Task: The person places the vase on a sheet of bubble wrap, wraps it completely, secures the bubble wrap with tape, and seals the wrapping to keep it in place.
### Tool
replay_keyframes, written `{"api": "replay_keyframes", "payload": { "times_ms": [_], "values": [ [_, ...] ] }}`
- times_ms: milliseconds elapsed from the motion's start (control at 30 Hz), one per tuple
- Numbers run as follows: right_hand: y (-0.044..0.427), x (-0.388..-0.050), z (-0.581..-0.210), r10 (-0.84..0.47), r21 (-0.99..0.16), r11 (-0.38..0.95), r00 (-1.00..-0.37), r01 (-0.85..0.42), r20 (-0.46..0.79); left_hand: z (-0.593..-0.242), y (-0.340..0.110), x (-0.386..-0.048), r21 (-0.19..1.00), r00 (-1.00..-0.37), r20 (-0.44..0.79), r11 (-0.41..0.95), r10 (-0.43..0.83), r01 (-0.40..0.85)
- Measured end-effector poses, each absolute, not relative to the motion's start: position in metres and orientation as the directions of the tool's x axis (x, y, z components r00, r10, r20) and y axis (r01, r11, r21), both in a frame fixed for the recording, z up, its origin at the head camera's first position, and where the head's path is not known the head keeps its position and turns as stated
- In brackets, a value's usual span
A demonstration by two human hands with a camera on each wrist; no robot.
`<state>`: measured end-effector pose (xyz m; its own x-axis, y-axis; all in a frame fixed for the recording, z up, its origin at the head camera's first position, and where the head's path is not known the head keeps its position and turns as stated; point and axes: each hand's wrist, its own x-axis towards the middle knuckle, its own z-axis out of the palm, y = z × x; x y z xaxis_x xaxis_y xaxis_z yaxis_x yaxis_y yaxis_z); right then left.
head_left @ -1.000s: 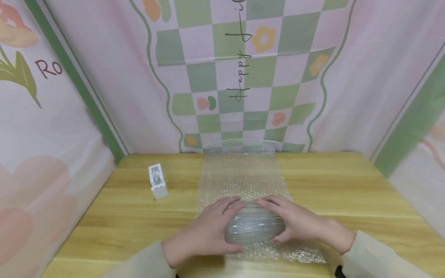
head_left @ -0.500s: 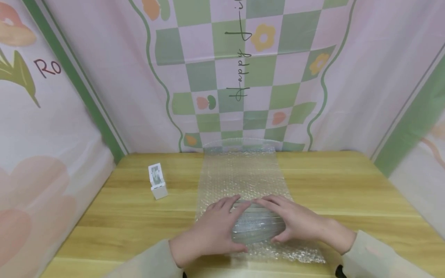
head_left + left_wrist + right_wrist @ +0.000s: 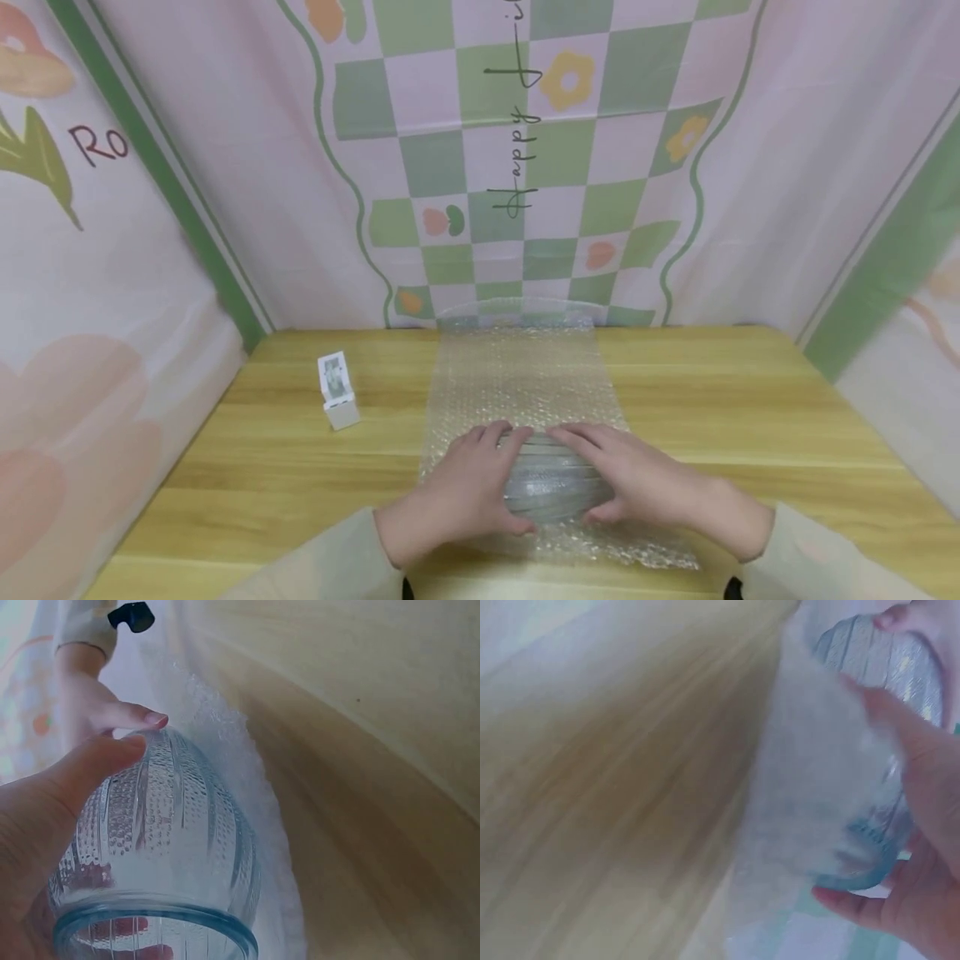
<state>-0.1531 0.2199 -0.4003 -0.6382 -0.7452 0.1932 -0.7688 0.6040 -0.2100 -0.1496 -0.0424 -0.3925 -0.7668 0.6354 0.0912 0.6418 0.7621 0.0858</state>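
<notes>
A clear ribbed glass jar (image 3: 551, 483) lies on its side on a sheet of bubble wrap (image 3: 525, 375). The left hand (image 3: 465, 492) curls round its left end, thumb on the near side and fingers over the far side. Round the right end the right hand (image 3: 652, 483) holds it the same way. In the left wrist view the open rim of the jar (image 3: 157, 907) faces the camera, with the left thumb along its side. The right wrist view shows the right fingers and thumb about the glass (image 3: 877, 832), part of the wrap (image 3: 817, 765) between them and the camera.
On the wooden table (image 3: 300, 492), a small white box-like item (image 3: 341, 410) with a raised printed panel stands at the back left. The bubble wrap reaches the patterned curtain (image 3: 495, 167) behind the table.
The left hand has shifted slightly to the right along the jar, and its fingers have changed position. The right hand has hardly moved, and the wrap lies much as before.
</notes>
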Motion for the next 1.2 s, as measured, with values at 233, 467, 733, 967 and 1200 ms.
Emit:
{"api": "replay_keyframes", "payload": {
  "times_ms": [233, 467, 733, 967, 1200],
  "values": [
    [0.216, -0.14, -0.395, -0.749, -0.165, 0.601, -0.624, -0.782, 0.226, -0.393, -0.047, -0.15, 0.089, -0.754, 0.098, 0.748, 0.65, 0.657],
    [0.223, -0.12, -0.402, -0.74, -0.103, 0.625, -0.629, -0.774, 0.236, -0.395, -0.049, -0.15, 0.097, -0.737, 0.113, 0.73, 0.667, 0.676],
    [0.223, -0.11, -0.415, -0.729, -0.021, 0.658, -0.643, -0.753, 0.235, -0.395, -0.05, -0.15, 0.08, -0.724, 0.137, 0.721, 0.676, 0.688],
    [0.223, -0.11, -0.415, -0.739, 0.029, 0.637, -0.6, -0.77, 0.308, -0.395, -0.05, -0.151, 0.091, -0.727, 0.13, 0.722, 0.674, 0.686],
    [0.216, -0.111, -0.413, -0.705, 0.011, 0.67, -0.631, -0.743, 0.324, -0.396, -0.05, -0.154, 0.127, -0.731, 0.13, 0.72, 0.67, 0.682]
  ]
}}
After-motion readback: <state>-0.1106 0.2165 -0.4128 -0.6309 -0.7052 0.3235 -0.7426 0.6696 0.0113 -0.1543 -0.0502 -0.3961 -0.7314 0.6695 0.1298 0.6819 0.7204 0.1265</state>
